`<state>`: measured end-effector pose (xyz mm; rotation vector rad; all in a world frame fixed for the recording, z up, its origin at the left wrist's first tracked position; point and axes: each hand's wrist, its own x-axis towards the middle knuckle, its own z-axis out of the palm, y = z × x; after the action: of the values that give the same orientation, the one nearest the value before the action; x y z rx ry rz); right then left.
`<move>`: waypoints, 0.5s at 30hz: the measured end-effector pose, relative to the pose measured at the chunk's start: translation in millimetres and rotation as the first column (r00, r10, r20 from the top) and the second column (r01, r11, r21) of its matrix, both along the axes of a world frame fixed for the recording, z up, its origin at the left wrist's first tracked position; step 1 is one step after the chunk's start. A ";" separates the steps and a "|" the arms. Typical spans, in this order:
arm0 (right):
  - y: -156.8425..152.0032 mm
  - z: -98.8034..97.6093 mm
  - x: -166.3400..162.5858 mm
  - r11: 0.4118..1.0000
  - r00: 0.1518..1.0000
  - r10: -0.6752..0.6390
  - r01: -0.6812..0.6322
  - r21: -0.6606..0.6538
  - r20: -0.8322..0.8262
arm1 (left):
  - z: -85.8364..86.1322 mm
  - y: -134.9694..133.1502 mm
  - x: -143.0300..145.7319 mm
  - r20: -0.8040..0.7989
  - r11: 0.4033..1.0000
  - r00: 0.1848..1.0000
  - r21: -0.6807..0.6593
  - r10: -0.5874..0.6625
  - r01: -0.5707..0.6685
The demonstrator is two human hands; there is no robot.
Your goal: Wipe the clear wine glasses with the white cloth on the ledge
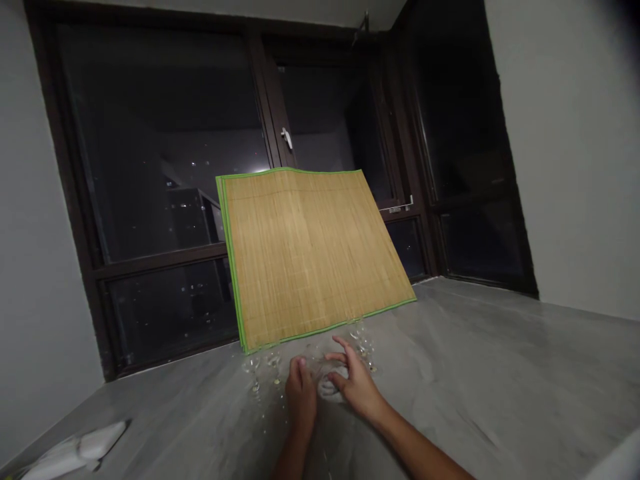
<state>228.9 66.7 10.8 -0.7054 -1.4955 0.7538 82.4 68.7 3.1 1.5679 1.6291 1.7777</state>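
My left hand [301, 393] is low in the middle of the view, fingers curled together and thumb up. Whatever it may grip is hidden. My right hand [359, 385] reaches in from the lower right, thumb and fingers curved around a clear, ringed round object [329, 388] between the hands. Its exact kind is hard to make out. Left of my left hand stand small clear stemmed glasses [253, 368], with bright specks on the surface in front of them. More clear glassware [369, 357] is just beyond my right hand.
A bamboo mat [315, 253] with green edging leans against the dark window [160, 153] behind the glasses. The grey marbled surface [490, 387] spreads around my hands. A white folded bundle [80, 452] lies at the lower left. Pale walls [565, 153] flank the window.
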 end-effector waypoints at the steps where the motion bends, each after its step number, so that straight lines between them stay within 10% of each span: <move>1: -0.4 -2.8 -3.5 0.998 0.998 0.051 -0.052 -0.027 -0.026 | -0.7 1.5 3.8 0.084 0.998 0.995 0.005 -0.055 0.055; 8: -0.9 -10.5 -14.8 0.965 0.958 0.222 -0.243 -0.097 -0.183 | -12.6 4.1 31.2 0.462 0.953 0.838 0.055 -0.290 0.299; 15: -1.6 -13.4 -17.5 0.992 0.987 0.049 -0.067 -0.110 -0.153 | -14.4 11.3 26.3 0.427 0.972 0.877 0.028 -0.223 0.233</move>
<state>211.4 65.1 -2.6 -0.6777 -1.3489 0.9232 108.7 80.0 -11.2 1.1869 1.2001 1.8026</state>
